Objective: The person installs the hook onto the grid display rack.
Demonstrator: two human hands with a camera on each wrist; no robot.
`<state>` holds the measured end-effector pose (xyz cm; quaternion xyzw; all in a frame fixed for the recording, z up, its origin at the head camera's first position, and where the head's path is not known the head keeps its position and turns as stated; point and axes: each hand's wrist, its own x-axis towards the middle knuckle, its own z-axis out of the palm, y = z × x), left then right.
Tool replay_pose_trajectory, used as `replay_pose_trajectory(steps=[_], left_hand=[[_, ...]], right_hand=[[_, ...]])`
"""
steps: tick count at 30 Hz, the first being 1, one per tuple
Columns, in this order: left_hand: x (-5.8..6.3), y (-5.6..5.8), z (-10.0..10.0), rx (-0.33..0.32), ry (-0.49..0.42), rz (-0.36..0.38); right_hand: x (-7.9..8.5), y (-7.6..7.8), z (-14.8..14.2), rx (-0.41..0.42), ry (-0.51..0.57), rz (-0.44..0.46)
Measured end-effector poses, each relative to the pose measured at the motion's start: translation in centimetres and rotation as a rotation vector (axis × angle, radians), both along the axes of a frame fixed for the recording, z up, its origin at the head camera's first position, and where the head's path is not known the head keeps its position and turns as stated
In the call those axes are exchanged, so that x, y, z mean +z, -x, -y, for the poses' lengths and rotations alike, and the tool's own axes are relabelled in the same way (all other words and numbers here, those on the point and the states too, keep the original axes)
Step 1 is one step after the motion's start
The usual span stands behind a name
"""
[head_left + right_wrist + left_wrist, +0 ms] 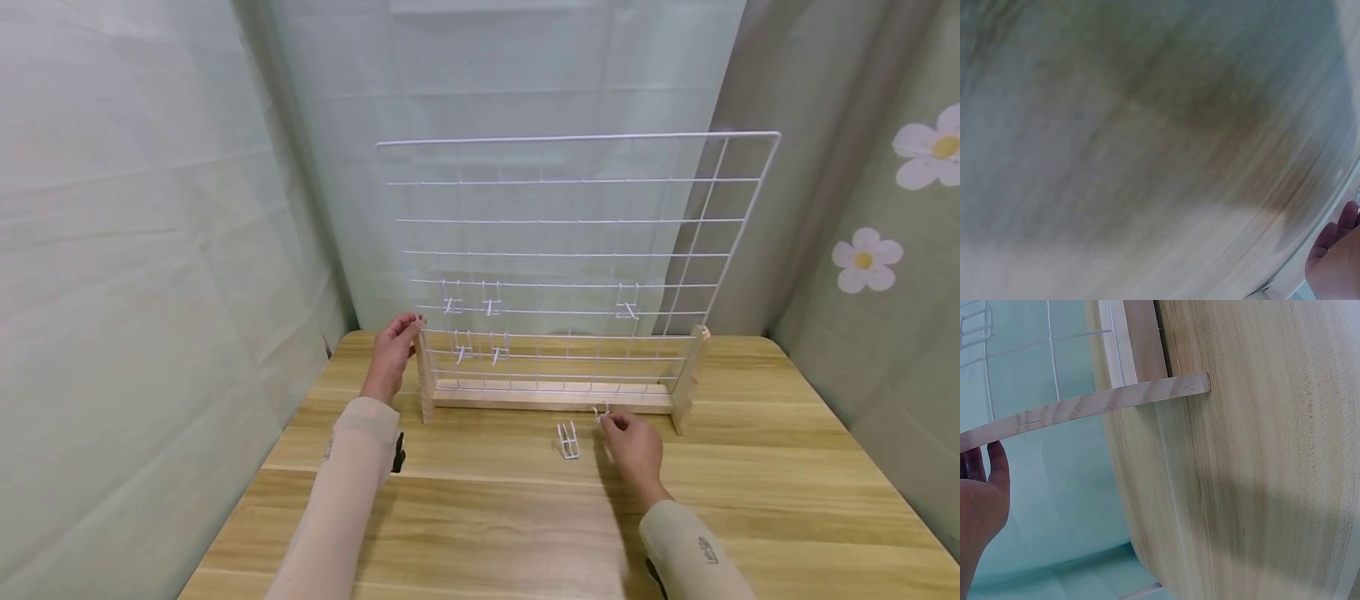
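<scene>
A white wire grid panel (577, 221) stands upright in a wooden base (555, 398). My left hand (392, 350) holds the top of the left wooden post (424, 375); in the left wrist view, its fingertips (999, 459) are against the post's outer side. In front of the base, low over the table, my right hand (633, 450) pinches a small white wire hook (602, 413). To the left of that hand, a set of white wire hooks (568, 442) lies on the table. The right wrist view shows only part of the right hand (1338, 250), at its edge.
Several white hooks hang on the grid: upper hooks (491, 302) and lower hooks (498, 350) at the left, one hook (627, 304) at the right. The wood-grain table (487, 533) is bordered by pale green curtains (150, 250).
</scene>
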<state>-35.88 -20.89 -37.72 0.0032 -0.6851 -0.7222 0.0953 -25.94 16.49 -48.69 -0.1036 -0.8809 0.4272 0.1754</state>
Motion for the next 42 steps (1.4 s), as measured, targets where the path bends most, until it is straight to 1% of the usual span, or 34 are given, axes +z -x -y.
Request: replay_pose_trajectory(steps=[6, 10, 14, 17, 19, 23, 27, 31, 32, 36, 38, 39, 42], left_hand=[[0.0, 0.1, 0.0, -0.002, -0.003, 0.000], [0.0, 0.0, 0.0, -0.007, -0.001, 0.001], [0.0, -0.1, 0.1, -0.013, 0.008, 0.004], [0.1, -0.1, 0.1, -0.015, 0.010, 0.007], [0.2, -0.2, 0.0, -0.013, 0.009, 0.006], [0.2, -0.2, 0.0, -0.009, 0.009, 0.002], [0.2, -0.2, 0.1, -0.004, 0.024, 0.013], [0.4, -0.3, 0.2, -0.011, 0.028, 0.021], [0.8, -0.6, 0.2, -0.018, 0.025, 0.028], [0.7, -0.6, 0.3, -0.026, 0.027, 0.035], [0.6, -0.5, 0.2, -0.022, 0.028, 0.033], [0.3, -0.3, 0.3, -0.017, 0.034, 0.026], [0.1, -0.4, 0.3, -0.018, 0.035, 0.018]], right_hand=[[0.1, -0.1, 0.0, -0.040, -0.046, -0.027], [0.2, -0.1, 0.0, -0.086, -0.083, -0.117], [0.5, -0.1, -0.2, -0.175, -0.090, -0.221], [0.9, 0.0, -0.5, -0.222, -0.101, -0.264], [1.2, 0.1, -0.6, -0.222, -0.120, -0.282], [1.8, 0.1, -0.9, -0.194, -0.144, -0.305], [2.4, -0.1, -1.1, -0.189, -0.153, -0.315], [3.2, -0.4, -1.2, -0.181, -0.163, -0.327], [3.4, -0.6, -1.3, -0.180, -0.164, -0.329], [4.1, -1.2, -1.8, -0.193, -0.154, -0.330], [4.5, -1.6, -2.1, -0.197, -0.153, -0.340], [4.7, -1.8, -2.2, -0.201, -0.154, -0.346], [5.4, -2.4, -2.5, -0.208, -0.170, -0.370]])
